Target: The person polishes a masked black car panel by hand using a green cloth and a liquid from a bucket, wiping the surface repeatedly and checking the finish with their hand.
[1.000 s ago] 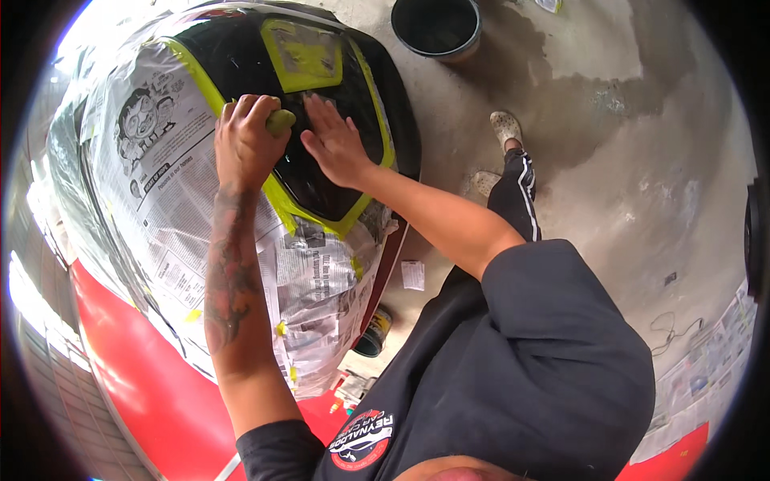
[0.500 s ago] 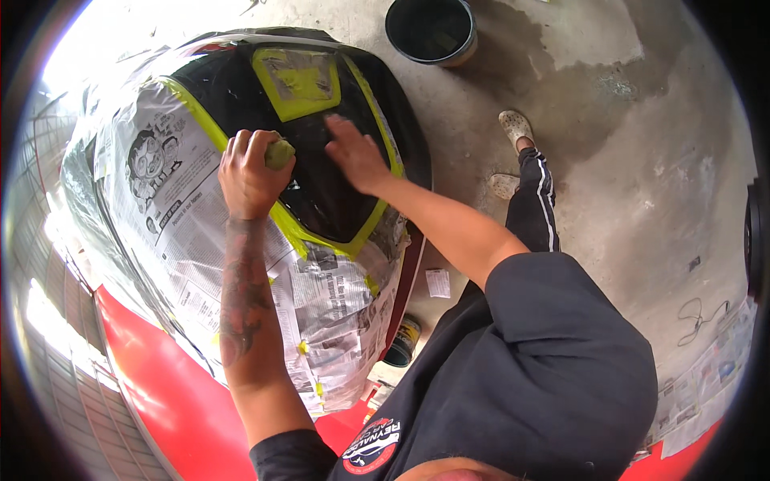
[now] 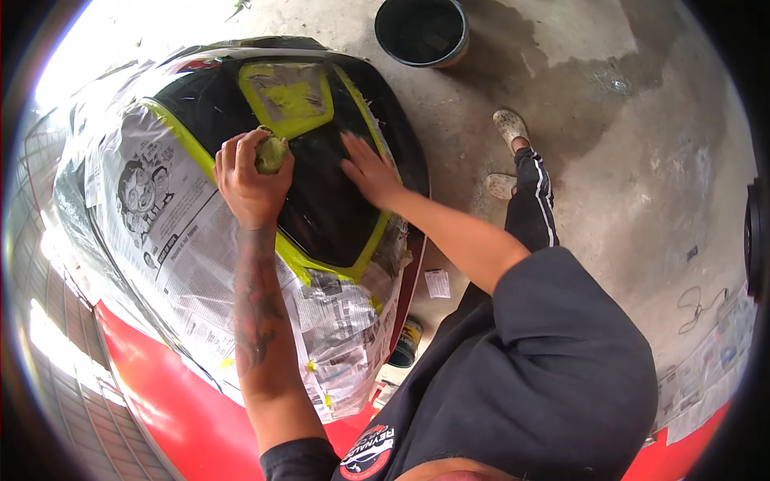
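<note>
My left hand (image 3: 248, 191) is closed round a lumpy yellow-green sponge (image 3: 271, 155) above the left side of a glossy black car panel (image 3: 317, 220). The sponge shows between thumb and fingers; its underside is hidden. Over the right part of that panel lies my right hand (image 3: 373, 175), palm down, fingers stretched and holding nothing. Bright yellow-green masking tape (image 3: 365, 258) edges the panel. Farther forward, a taped-off patch (image 3: 282, 80) has a translucent covering. Newspaper sheets (image 3: 188, 228) cover the bodywork to the left and nearer to me.
A dark bucket (image 3: 422, 32) stands on the concrete floor beyond the car. Beige clogs (image 3: 509, 128) and a striped dark trouser leg (image 3: 533, 192) are right of the car. A small container (image 3: 407, 345), a paper slip (image 3: 437, 283) and a thin cable (image 3: 700, 311) lie around.
My right hand has slid to the right across the black panel. The left hand keeps its grip on the sponge in about the same spot, and the view has shifted slightly.
</note>
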### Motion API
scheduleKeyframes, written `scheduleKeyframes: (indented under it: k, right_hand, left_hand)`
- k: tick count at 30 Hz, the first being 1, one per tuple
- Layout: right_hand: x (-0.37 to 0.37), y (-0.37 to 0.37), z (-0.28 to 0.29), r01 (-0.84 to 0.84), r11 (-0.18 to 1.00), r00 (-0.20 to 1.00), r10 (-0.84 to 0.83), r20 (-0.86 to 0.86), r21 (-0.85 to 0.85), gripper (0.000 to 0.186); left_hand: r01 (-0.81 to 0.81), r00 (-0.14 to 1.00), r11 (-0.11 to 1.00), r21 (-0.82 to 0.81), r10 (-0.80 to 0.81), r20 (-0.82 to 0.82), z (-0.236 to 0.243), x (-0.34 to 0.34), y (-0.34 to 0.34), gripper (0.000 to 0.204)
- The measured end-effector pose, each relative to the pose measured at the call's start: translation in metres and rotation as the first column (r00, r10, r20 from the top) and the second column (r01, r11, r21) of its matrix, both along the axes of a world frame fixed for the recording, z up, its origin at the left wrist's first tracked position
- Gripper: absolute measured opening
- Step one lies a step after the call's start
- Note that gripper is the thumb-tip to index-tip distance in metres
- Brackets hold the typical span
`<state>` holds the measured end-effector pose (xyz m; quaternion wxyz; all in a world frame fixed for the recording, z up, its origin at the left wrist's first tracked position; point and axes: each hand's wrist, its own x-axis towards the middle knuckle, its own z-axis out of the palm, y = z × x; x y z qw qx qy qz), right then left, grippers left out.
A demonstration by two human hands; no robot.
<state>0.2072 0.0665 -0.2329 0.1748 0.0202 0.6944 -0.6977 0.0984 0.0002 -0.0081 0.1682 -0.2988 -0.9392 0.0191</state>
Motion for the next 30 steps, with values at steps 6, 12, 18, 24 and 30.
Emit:
scheduleKeyframes:
  k: [6, 12, 18, 24, 30]
  right_hand:
    - [0.030, 0.014, -0.010, -0.107, 0.992, 0.994, 0.107, 0.016, 0.071, 0.073]
    - [-0.101, 0.016, -0.041, -0.080, 0.953, 0.992, 0.105, -0.069, 0.290, 0.072]
    - [-0.005, 0.014, -0.028, -0.081, 0.977, 0.989, 0.103, -0.105, 0.197, 0.070]
    - [-0.095, 0.012, -0.064, -0.019, 0.977, 0.985, 0.054, -0.162, 0.215, 0.068]
    - [-0.156, 0.008, -0.069, -0.047, 0.979, 0.992, 0.069, -0.104, 0.196, 0.067]
  left_hand:
    - [-0.039, 0.999, 0.999, 0.037, 0.039, 0.024, 0.003, 0.004, -0.002, 0.034]
    - [-0.057, 0.996, 0.996, 0.074, 0.051, 0.075, -0.002, 0.003, 0.001, 0.039]
    - [-0.046, 0.997, 0.998, 0.035, 0.043, 0.068, 0.005, 0.004, -0.009, 0.043]
    - [-0.059, 0.994, 0.997, 0.046, 0.055, 0.095, -0.001, 0.002, -0.001, 0.044]
    - [-0.081, 0.991, 0.996, 0.043, 0.075, 0.114, 0.004, 0.006, -0.005, 0.043]
